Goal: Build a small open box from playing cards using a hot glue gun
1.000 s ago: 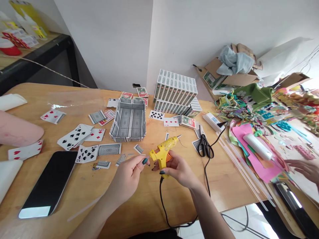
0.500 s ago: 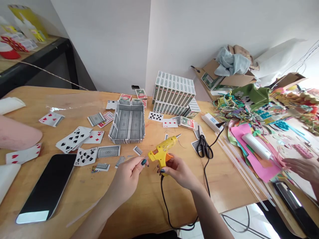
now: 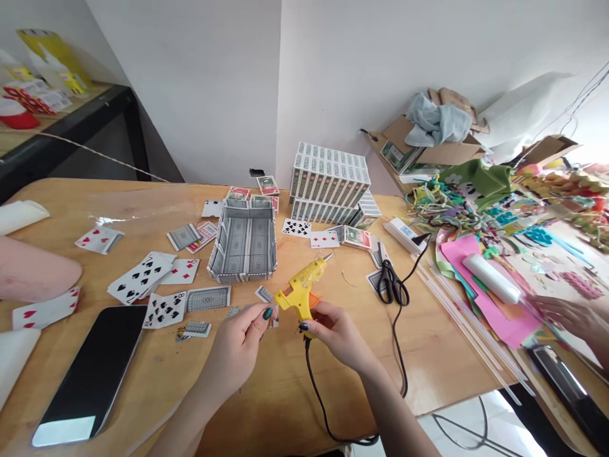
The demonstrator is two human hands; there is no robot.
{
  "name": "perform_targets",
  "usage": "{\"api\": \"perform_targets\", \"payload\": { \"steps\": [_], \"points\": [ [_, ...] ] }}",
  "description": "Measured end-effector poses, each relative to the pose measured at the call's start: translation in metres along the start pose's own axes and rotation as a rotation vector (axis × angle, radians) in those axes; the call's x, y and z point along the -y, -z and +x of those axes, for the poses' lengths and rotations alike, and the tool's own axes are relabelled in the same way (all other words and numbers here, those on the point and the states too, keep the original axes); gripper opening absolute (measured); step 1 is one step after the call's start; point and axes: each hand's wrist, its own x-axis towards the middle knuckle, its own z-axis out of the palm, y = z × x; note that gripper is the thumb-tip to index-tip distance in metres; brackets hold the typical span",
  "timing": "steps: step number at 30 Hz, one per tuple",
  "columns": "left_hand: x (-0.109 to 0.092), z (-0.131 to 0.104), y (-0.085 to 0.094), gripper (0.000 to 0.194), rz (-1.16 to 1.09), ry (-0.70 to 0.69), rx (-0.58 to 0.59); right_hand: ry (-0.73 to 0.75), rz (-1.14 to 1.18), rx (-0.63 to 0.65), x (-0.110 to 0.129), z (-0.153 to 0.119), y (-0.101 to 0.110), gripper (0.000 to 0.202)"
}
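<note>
My right hand (image 3: 335, 330) is wrapped round the handle of a yellow hot glue gun (image 3: 304, 284), its metal nozzle tilted up and to the right. An orange trigger (image 3: 314, 298) shows at my fingers. Close to the gun's rear end, my left hand (image 3: 240, 346) is closed in a pinch; what lies between finger and thumb is too small to make out. A small card scrap shows just beside the thumb. Beyond my hands sits an open box tray (image 3: 242, 244) covered with grey patterned playing cards. Cut card pieces (image 3: 196, 329) lie to the left.
Black scissors (image 3: 391, 282) and the gun's cable lie right, near clear glue sticks (image 3: 469, 324) and a white power strip (image 3: 405, 235). Stacked card packs (image 3: 328, 181) stand behind. A phone (image 3: 90, 374) and loose cards are left. Another person's hand (image 3: 571, 320) is at far right.
The glue gun and both hands have shifted slightly left. The nozzle has moved away from a fine glue thread now lying to its right. The whole view has tipped slightly.
</note>
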Motion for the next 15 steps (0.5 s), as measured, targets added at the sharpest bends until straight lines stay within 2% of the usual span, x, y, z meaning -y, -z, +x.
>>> {"api": "perform_targets", "payload": {
  "steps": [8,13,15],
  "points": [
    [0.004,0.001,0.001,0.032,0.02,0.004,0.007,-0.046,0.082,-0.067,-0.003,0.004,-0.005,0.037],
    [0.004,0.002,0.002,0.032,0.038,-0.004,0.016,-0.009,0.107,-0.14,-0.007,0.004,-0.012,0.065],
    [0.001,0.001,0.003,0.032,0.053,-0.016,0.02,-0.009,0.138,-0.125,-0.005,0.005,-0.014,0.06]
  ]
}}
